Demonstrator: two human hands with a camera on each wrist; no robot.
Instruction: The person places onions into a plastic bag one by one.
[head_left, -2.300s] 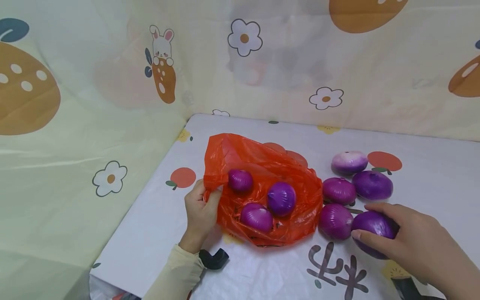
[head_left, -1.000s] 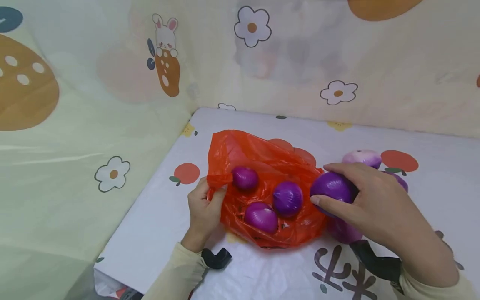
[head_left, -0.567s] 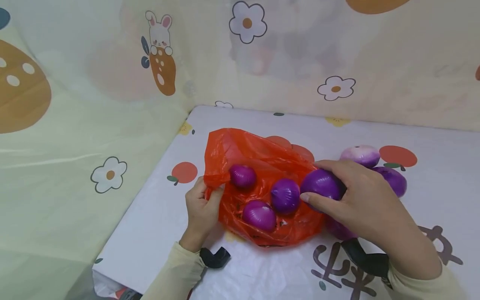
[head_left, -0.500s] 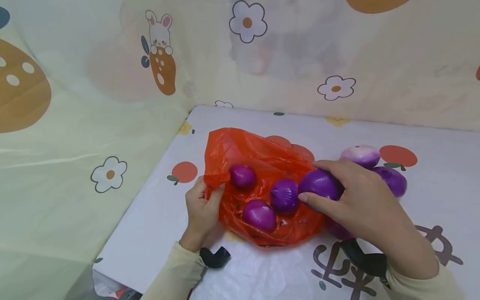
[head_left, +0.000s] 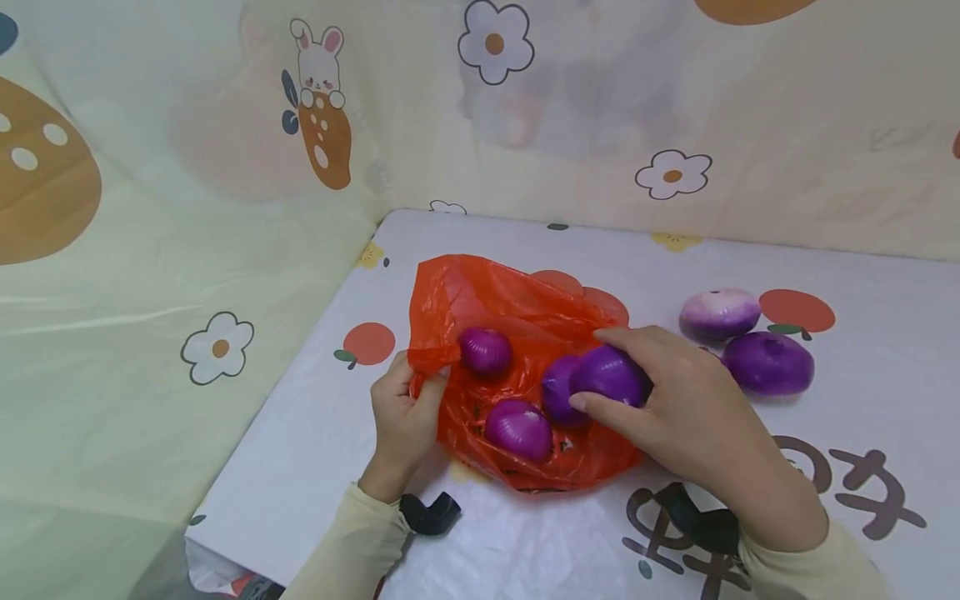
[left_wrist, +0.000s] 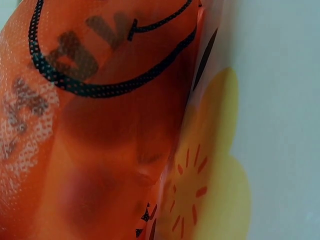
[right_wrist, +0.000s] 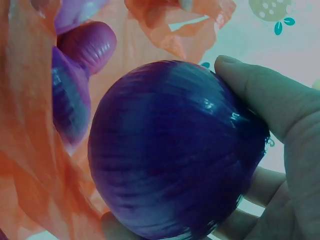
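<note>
My left hand (head_left: 408, 417) pinches the left edge of a red plastic bag (head_left: 480, 292), holding its mouth spread. Three purple onions lie inside: a small onion (head_left: 486, 351) at the back, another onion (head_left: 519, 429) at the front, and a third onion (head_left: 557, 392) partly covered. Over the right part of the bag, my right hand (head_left: 693, 408) grips a large purple onion (head_left: 609, 373) between thumb and fingers. The right wrist view has this held onion (right_wrist: 170, 150) up close. Only the bag's printed side (left_wrist: 110, 125) fills most of the left wrist view.
On the table to the right sit a pale-topped onion (head_left: 720, 314) and a dark purple onion (head_left: 768, 364). My right hand and arm hide the spot where other onions stood. A patterned curtain (head_left: 570, 108) rises behind the table.
My right hand has lifted the large onion from the group at the right and carried it left over the bag. My left hand keeps its hold on the bag's edge.
</note>
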